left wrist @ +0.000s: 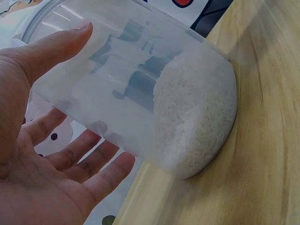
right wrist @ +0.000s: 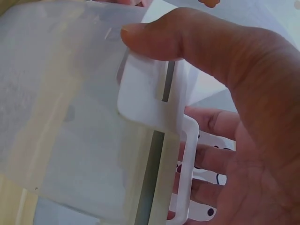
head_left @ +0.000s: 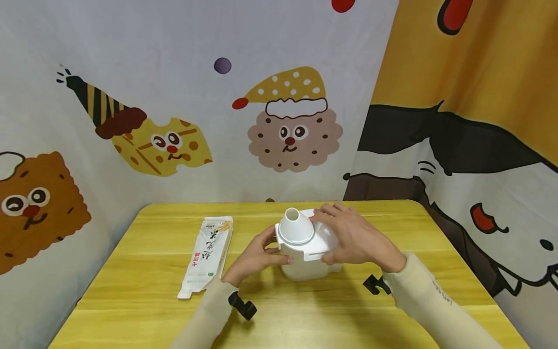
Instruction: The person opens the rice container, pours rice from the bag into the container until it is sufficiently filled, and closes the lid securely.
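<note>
A translucent rice storage container [head_left: 301, 269] stands on the table, with white rice [left wrist: 192, 110] heaped in its lower part. Its white lid [head_left: 323, 237] carries a cone-shaped spout [head_left: 296, 228] with a round opening on top. My left hand [head_left: 257, 254] holds the container's left side, thumb across the near wall and fingers behind. At the lid's right side, my right hand [head_left: 353, 235] grips the edge. In the right wrist view its thumb presses at a white side clasp [right wrist: 140, 91], while the fingers reach behind a white loop [right wrist: 190, 154].
Left of the container lies a flat white packet [head_left: 207, 257] with black and red lettering. The wood-grain table [head_left: 287, 315] ends at a cartoon-printed curtain [head_left: 174, 43] at the back and right.
</note>
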`<state>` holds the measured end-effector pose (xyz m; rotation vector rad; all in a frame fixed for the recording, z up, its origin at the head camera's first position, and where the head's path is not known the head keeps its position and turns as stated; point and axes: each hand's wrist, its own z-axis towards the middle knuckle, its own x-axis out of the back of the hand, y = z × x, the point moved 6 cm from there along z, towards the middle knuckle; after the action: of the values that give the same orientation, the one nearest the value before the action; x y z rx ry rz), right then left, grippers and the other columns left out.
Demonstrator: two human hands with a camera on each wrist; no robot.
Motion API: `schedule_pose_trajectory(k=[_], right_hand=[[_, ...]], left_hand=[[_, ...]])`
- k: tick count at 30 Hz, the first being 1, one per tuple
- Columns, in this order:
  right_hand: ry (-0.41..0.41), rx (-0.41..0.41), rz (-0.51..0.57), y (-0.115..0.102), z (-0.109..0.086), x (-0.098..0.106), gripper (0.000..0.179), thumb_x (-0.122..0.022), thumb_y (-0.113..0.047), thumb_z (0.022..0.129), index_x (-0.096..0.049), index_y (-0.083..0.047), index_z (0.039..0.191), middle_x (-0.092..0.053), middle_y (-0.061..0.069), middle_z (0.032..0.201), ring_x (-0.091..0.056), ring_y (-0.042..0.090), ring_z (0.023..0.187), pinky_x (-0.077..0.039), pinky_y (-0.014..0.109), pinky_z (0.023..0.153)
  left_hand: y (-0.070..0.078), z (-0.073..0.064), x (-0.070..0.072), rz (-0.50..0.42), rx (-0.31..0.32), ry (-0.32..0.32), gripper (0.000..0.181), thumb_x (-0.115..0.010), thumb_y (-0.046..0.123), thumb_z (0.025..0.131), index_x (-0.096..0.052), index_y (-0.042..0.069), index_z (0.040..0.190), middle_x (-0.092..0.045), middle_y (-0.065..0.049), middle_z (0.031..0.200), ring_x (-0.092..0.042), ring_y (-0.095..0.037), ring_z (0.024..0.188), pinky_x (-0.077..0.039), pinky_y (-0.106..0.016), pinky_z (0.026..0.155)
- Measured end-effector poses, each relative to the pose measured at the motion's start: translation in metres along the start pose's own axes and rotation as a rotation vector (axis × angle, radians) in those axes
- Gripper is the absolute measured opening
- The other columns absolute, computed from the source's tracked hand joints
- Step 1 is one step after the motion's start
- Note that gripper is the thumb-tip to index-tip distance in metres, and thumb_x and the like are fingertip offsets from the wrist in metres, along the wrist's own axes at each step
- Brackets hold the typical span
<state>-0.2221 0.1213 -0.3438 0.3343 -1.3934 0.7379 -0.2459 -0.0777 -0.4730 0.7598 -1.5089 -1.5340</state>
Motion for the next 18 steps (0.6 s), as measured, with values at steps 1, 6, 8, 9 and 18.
schedule_pose_trajectory(k=[1, 6, 8, 9, 18], right_hand=[[0.000, -0.001, -0.001, -0.0002, 0.0000, -0.0002, 0.079, -0.091, -0.031, 0.063, -0.063, -0.021, 0.136, -0.060, 0.004, 0.140, -0.053, 0.028, 0.124, -0.049, 0.058, 0.102], [0.000, -0.005, -0.021, -0.0013, -0.0012, -0.0004, 0.080, -0.090, -0.030, 0.064, -0.062, -0.020, 0.138, -0.060, 0.006, 0.141, -0.055, 0.030, 0.123, -0.050, 0.059, 0.101], [-0.002, -0.004, -0.036, -0.0020, -0.0021, -0.0006, 0.080, -0.089, -0.031, 0.065, -0.061, -0.019, 0.139, -0.060, 0.007, 0.142, -0.056, 0.031, 0.123, -0.051, 0.059, 0.100], [-0.002, -0.002, -0.044, -0.0026, -0.0024, -0.0007, 0.081, -0.089, -0.031, 0.065, -0.061, -0.018, 0.140, -0.060, 0.008, 0.143, -0.056, 0.031, 0.123, -0.051, 0.059, 0.101], [-0.010, 0.031, -0.117, -0.0078, -0.0044, -0.0004, 0.080, -0.092, -0.037, 0.072, -0.059, -0.015, 0.141, -0.060, 0.012, 0.145, -0.059, 0.036, 0.127, -0.050, 0.060, 0.106]], left_hand=[[0.0000, -0.0002, 0.0000, 0.000, 0.000, 0.002, 0.075, -0.086, 0.014, 0.082, -0.050, 0.031, 0.146, -0.055, 0.000, 0.145, -0.049, -0.030, 0.138, -0.048, -0.047, 0.115], [0.0018, -0.0008, -0.0014, -0.008, -0.007, 0.000, 0.077, -0.086, 0.013, 0.083, -0.049, 0.032, 0.147, -0.054, 0.000, 0.146, -0.048, -0.030, 0.139, -0.048, -0.046, 0.115], [0.0022, -0.0010, -0.0018, -0.009, -0.006, 0.001, 0.078, -0.086, 0.013, 0.083, -0.048, 0.032, 0.148, -0.053, 0.000, 0.146, -0.048, -0.029, 0.139, -0.048, -0.046, 0.115], [0.0021, -0.0012, -0.0018, -0.010, -0.002, 0.004, 0.078, -0.086, 0.013, 0.083, -0.048, 0.031, 0.148, -0.053, 0.000, 0.146, -0.048, -0.029, 0.139, -0.048, -0.046, 0.115], [0.0000, -0.0020, -0.0002, -0.010, 0.015, 0.025, 0.080, -0.087, 0.013, 0.082, -0.047, 0.030, 0.149, -0.053, 0.001, 0.147, -0.049, -0.029, 0.138, -0.048, -0.046, 0.115]])
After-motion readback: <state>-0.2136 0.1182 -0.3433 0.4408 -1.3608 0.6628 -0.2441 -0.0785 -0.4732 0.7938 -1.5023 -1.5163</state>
